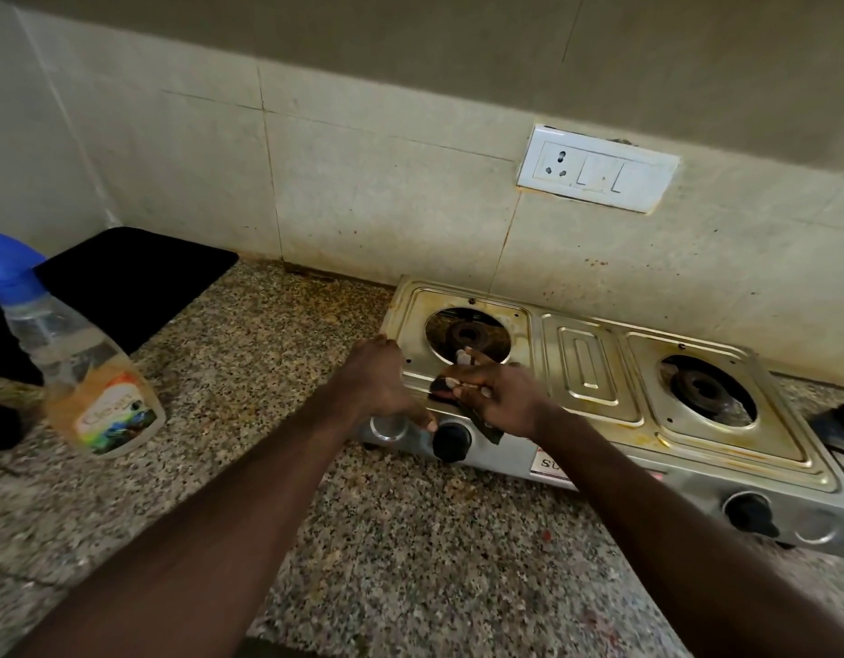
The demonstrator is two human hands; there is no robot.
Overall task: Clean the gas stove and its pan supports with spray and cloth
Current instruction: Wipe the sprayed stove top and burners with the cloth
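On the two-burner stove (587,369), the right grip (501,400) pinches one cloth (489,431); the left grip (383,378) holds its corner.

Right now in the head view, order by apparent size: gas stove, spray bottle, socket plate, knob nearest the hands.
1. gas stove
2. spray bottle, though nearness inflates it
3. socket plate
4. knob
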